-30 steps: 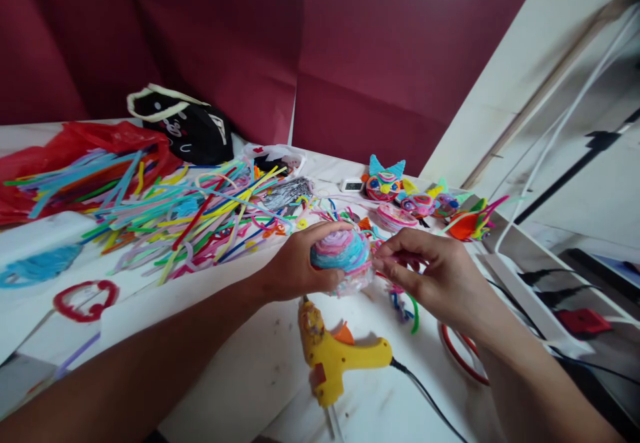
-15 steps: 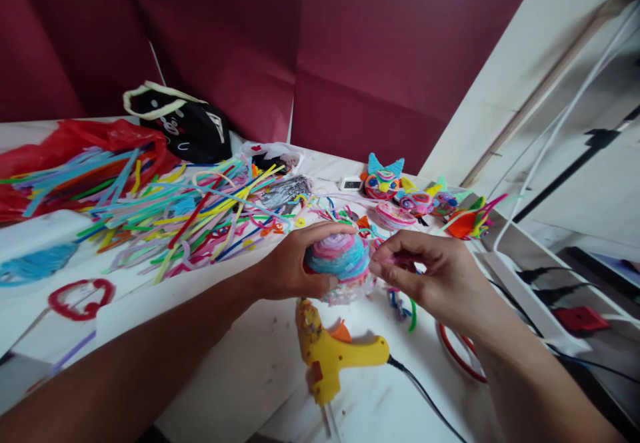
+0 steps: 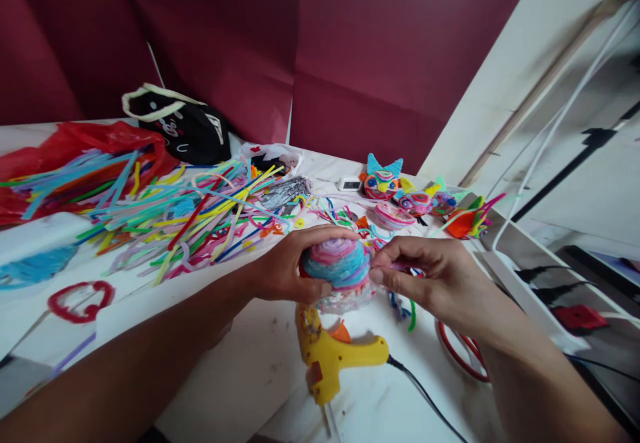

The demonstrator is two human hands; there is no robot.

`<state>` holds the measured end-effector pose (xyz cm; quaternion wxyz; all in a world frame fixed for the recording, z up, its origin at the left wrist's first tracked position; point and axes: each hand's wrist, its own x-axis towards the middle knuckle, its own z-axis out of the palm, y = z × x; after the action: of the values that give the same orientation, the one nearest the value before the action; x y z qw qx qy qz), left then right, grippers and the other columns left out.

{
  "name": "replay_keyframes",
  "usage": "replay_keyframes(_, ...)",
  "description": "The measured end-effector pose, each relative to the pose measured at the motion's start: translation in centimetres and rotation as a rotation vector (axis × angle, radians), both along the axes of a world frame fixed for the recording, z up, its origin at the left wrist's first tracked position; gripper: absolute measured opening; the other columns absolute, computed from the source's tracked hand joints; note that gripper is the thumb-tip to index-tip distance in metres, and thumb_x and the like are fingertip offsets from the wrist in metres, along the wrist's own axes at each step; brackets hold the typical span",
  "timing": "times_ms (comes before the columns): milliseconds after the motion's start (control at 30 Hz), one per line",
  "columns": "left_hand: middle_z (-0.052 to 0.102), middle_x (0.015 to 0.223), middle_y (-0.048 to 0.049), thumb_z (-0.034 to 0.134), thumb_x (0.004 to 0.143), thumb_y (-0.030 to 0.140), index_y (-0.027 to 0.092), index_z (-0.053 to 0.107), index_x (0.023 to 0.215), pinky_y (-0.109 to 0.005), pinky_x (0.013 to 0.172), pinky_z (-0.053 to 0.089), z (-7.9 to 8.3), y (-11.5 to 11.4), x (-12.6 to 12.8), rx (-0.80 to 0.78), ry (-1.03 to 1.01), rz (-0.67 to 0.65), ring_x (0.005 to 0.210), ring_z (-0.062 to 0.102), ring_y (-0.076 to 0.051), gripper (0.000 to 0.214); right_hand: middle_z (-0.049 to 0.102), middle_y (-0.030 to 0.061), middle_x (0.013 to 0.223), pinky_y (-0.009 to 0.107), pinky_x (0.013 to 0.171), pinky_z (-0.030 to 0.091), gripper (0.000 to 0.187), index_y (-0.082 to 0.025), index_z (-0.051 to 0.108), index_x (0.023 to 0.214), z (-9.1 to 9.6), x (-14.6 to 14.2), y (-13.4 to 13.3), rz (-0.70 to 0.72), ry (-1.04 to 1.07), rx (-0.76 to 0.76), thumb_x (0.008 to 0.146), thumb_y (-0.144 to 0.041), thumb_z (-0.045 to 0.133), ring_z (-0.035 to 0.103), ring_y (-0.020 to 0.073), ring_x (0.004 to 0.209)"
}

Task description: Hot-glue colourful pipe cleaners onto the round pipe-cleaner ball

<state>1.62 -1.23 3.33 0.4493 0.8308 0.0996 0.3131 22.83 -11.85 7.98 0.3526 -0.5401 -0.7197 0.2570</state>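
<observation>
My left hand [image 3: 290, 266] is wrapped round a ball wound from pink, purple and blue pipe cleaners [image 3: 336, 263], held just above the white table [image 3: 250, 356]. My right hand [image 3: 433, 276] is closed at the ball's right side, thumb and fingers pinching a thin pink pipe cleaner end against it. A yellow hot glue gun [image 3: 333, 356] lies on the table right below both hands, its black cord trailing to the right.
A big heap of loose coloured pipe cleaners [image 3: 165, 213] covers the table's left, by a red plastic bag [image 3: 75, 146] and a black bag [image 3: 183, 126]. Finished pipe-cleaner figures [image 3: 383, 180] stand at the back right. A red ring [image 3: 457, 356] lies under my right wrist.
The ball has turned a little in my left hand and my right hand has closed in against its right side. The view has barely shifted.
</observation>
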Motion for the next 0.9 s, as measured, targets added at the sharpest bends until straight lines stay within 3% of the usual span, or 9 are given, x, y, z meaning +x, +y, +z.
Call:
replay_keyframes(300, 0.062, 0.125, -0.0108, 0.068, 0.063, 0.021, 0.019, 0.057, 0.131, -0.041, 0.095, 0.051, 0.23, -0.21, -0.15, -0.022, -0.017, -0.035, 0.116, 0.058, -0.033, 0.069, 0.063, -0.0034, 0.070, 0.018, 0.056, 0.040, 0.007, -0.019, 0.068, 0.079, 0.07, -0.03, -0.14, 0.014, 0.015, 0.010, 0.084, -0.024, 0.068, 0.052, 0.0077, 0.063)
replay_keyframes(467, 0.063, 0.124, -0.0097, 0.066, 0.064, 0.017, 0.020, 0.057, 0.131, -0.041, 0.099, 0.048, 0.25, -0.17, -0.22, 0.017, -0.062, -0.072, 0.115, 0.060, -0.032, 0.068, 0.064, -0.0024, 0.069, 0.019, 0.055, 0.039, 0.011, -0.017, 0.069, 0.076, -0.01, 0.07, 0.02, 0.002, 0.155, -0.099, 0.073, -0.024, 0.078, 0.051, 0.0084, 0.062)
replay_keyframes(667, 0.063, 0.125, -0.0112, 0.067, 0.064, 0.019, 0.018, 0.057, 0.130, -0.041, 0.100, 0.047, 0.09, -0.06, -0.13, 0.041, -0.058, -0.084, 0.115, 0.059, -0.032, 0.067, 0.061, -0.0024, 0.066, 0.017, 0.051, 0.035, 0.015, -0.015, 0.069, 0.077, -0.02, 0.43, 0.35, 0.043, 0.264, -0.220, 0.073, -0.027, 0.078, 0.045, 0.0062, 0.057)
replay_keyframes(900, 0.062, 0.127, -0.0129, 0.070, 0.066, 0.025, 0.017, 0.055, 0.132, -0.042, 0.098, 0.048, -0.36, 0.44, -0.16, 0.065, -0.077, -0.108, 0.116, 0.059, -0.033, 0.069, 0.062, -0.0021, 0.065, 0.017, 0.052, 0.036, 0.017, -0.015, 0.069, 0.073, -0.26, 0.30, 0.61, 0.003, 0.299, -0.228, 0.066, -0.022, 0.083, 0.047, 0.0065, 0.057)
